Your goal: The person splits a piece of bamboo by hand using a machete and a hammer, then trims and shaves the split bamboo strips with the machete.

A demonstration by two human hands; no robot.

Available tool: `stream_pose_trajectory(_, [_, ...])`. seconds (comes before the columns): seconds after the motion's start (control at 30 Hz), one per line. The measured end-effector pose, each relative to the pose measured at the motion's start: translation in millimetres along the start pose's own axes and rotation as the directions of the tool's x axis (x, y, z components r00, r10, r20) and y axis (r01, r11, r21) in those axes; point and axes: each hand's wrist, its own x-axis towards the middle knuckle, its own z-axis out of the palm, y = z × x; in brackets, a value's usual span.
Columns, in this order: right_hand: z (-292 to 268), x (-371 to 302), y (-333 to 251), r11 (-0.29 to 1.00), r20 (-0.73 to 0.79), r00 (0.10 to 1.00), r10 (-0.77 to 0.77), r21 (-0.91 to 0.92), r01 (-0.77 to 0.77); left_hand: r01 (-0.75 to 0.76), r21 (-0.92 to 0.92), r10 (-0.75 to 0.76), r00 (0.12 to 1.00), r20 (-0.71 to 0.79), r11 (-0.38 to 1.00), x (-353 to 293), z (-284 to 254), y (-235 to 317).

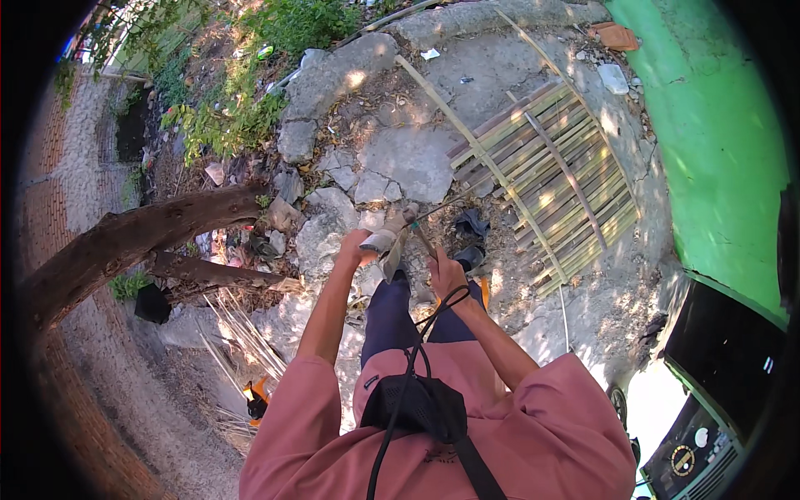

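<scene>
While my left hand [357,249] is closed on one pale bundle [383,239], my right hand [448,277] is wrapped round one stick [426,241], its upper end near the bundle's; whether they touch, cannot tell. Both held out front, above cracked, sun-dappled concrete [408,162]. One black cord [412,354] loops before my right wrist. By my two shoes [474,257], one dark scrap [472,223]. Leftward, two tree limbs [167,217] block the ground. Ahead right, one slatted panel [596,150], two long poles [450,115], one dark bar [567,179] across. Farther: one clear tub [613,79], one green wall [708,125].
</scene>
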Motion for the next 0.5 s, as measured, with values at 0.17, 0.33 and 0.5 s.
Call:
stream_pose_trajectory(0.17, [18.5, -12.9, -11.4, 0.985, -0.065, 0.997, -0.042, 0.163, 0.053, -0.087, -0.043, 0.084, 0.993, -0.079, 0.995, -17.8, -1.2, -24.5])
stream_pose_trajectory(0.33, [21.0, -5.7, -40.1, 0.995, -0.125, 0.991, -0.047, 0.081, 0.057, 0.019, -0.092, -0.026, 0.996, -0.083, 0.996, -20.3, 6.2, -34.1])
stream_pose_trajectory(0.5, [30.8, -20.2, -23.5, 0.987, -0.195, 0.975, -0.105, 0.103, 0.126, -0.047, -0.055, 0.044, 0.997, -0.059, 0.997, -20.2, 1.7, -23.5])
